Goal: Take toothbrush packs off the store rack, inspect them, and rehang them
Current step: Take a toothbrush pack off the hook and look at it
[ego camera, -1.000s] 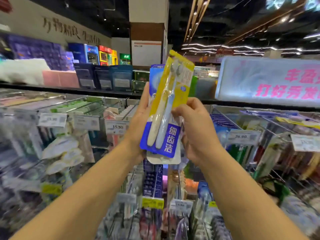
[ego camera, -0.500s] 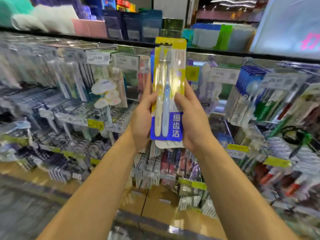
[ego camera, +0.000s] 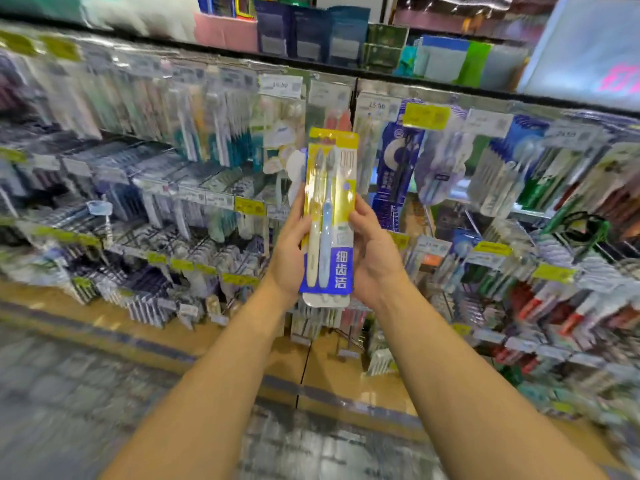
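Head view: toothbrush pack held upright in front of rack, off its hook, centre frame. Left hand grasping left edge, thumb over front, rest of fingers behind. Right hand grasping right edge, thumb on front near blue label. Two brushes inside, cream and light blue, heads up. Yellow card on top, blue band at bottom. Other hanging packs and price tags behind, mostly blurred. Boxes on top shelf. Floor below, blurred.
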